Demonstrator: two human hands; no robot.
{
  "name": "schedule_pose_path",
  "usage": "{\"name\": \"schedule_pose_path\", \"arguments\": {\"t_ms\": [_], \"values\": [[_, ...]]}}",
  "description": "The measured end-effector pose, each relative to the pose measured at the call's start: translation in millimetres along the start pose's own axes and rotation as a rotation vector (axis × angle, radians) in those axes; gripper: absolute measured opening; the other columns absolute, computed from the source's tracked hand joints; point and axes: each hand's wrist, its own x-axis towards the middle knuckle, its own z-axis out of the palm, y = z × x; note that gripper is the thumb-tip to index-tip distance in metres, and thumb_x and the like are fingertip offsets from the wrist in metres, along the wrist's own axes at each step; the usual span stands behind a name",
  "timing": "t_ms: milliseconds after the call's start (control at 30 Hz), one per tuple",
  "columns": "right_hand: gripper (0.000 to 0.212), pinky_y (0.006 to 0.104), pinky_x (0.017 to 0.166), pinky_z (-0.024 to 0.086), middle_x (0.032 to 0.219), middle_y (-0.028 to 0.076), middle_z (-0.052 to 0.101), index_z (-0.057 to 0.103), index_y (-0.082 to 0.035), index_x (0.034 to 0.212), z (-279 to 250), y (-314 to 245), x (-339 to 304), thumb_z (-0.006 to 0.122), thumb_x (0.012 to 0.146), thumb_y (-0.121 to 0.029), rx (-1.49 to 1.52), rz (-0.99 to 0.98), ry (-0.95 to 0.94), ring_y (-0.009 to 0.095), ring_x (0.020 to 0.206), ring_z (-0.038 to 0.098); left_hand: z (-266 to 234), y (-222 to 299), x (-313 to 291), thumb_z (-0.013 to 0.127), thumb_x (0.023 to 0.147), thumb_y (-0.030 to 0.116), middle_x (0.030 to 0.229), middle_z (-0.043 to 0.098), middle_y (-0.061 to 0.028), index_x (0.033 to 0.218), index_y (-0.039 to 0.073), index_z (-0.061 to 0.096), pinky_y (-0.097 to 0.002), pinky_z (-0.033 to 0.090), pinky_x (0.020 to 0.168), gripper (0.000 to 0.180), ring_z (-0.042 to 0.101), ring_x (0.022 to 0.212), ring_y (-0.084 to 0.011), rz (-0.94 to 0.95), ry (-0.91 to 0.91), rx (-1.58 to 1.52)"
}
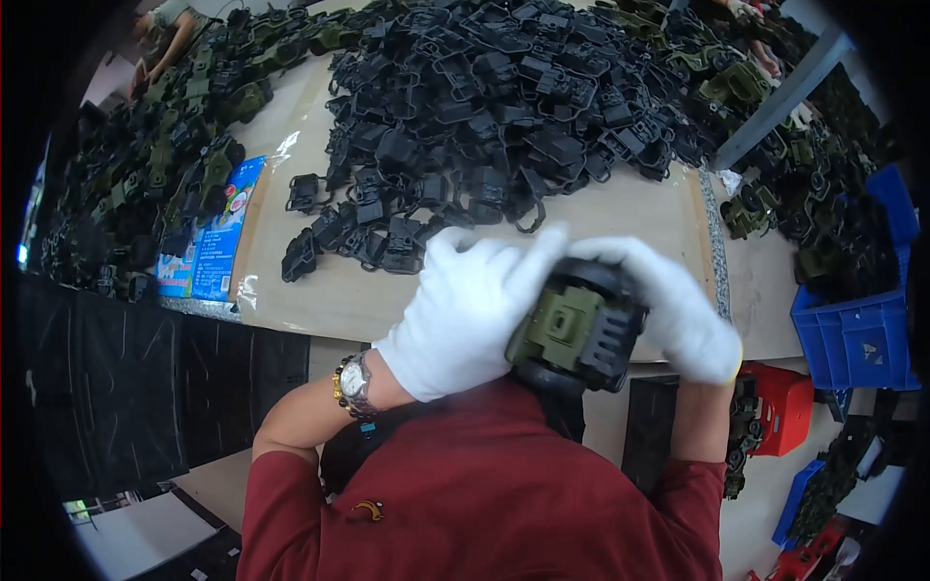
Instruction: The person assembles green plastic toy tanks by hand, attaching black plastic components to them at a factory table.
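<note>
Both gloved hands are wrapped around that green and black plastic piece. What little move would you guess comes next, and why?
Probably a firm squeeze to press the parts together. The left hand and right hand, both in white gloves, clasp the olive-green and black plastic assembly from opposite sides, close to the chest. It is held above the table edge, with the pile of loose black plastic parts lying untouched beyond.

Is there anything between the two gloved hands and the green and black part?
Nothing visible. The left hand and right hand both grip the part directly, above the table edge.
</note>
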Motion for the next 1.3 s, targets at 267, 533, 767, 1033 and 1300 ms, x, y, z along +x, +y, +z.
{"name": "schedule_pose_path", "arguments": {"t_ms": [267, 533, 767, 1033, 1300], "values": [[0.052, 0.0479, 0.099, 0.042, 0.141, 0.012, 0.056, 0.063, -0.011, 0.123, -93, 120, 87, 0.072, 0.072, -0.004, -1.629, -0.359, 0.299, 0.036, 0.136, 0.046, 4, -7, -23, 0.084, 0.085, 0.017, 0.120, 0.066, -0.0023, 0.130, 0.001, 0.059, -0.0307, 0.050, 0.097, 0.053, 0.060, 0.110, -0.0114, -0.736, 0.265, -1.766], [0.027, 0.0431, 0.094, 0.044, 0.121, 0.012, 0.063, 0.062, -0.007, 0.104, -96, 118, 77, 0.068, 0.078, -0.007, -1.335, -0.531, 0.361, 0.033, 0.114, 0.056, 23, 8, -38, 0.081, 0.088, 0.017, 0.125, 0.064, -0.0014, 0.138, 0.007, 0.054, -0.0321, 0.047, 0.101, 0.058, 0.057, 0.113, -0.0111, -0.735, 0.295, -1.765], [0.027, 0.0264, 0.066, 0.047, 0.090, 0.002, 0.066, 0.066, -0.002, 0.114, -96, 145, -21, 0.061, 0.098, -0.024, 0.578, 0.194, 0.473, 0.012, 0.075, 0.059, 14, 0, -30, 0.080, 0.087, 0.014, 0.123, 0.065, -0.0030, 0.135, 0.004, 0.056, -0.0337, 0.048, 0.101, 0.055, 0.059, 0.112, -0.0143, -0.715, 0.232, -1.830], [0.057, 0.0442, 0.103, 0.044, 0.136, 0.020, 0.060, 0.062, -0.009, 0.130, -83, 118, -19, 0.076, 0.084, -0.041, -1.148, 0.003, 0.642, 0.038, 0.126, 0.054, 28, -17, -29, 0.065, 0.099, 0.035, 0.117, 0.065, -0.0058, 0.129, 0.009, 0.056, -0.0406, 0.055, 0.094, 0.041, 0.066, 0.108, -0.0211, -0.965, 0.332, -2.020], [0.071, 0.0424, 0.102, 0.046, 0.127, 0.013, 0.061, 0.060, -0.010, 0.137, -70, 135, -38, 0.082, 0.076, -0.039, -1.242, -0.005, 0.313, 0.032, 0.120, 0.055, 59, -15, -4, 0.067, 0.098, 0.031, 0.121, 0.066, -0.0074, 0.127, 0.006, 0.061, -0.0375, 0.052, 0.098, 0.039, 0.064, 0.111, -0.0198, -0.849, 0.342, -1.981]]}}
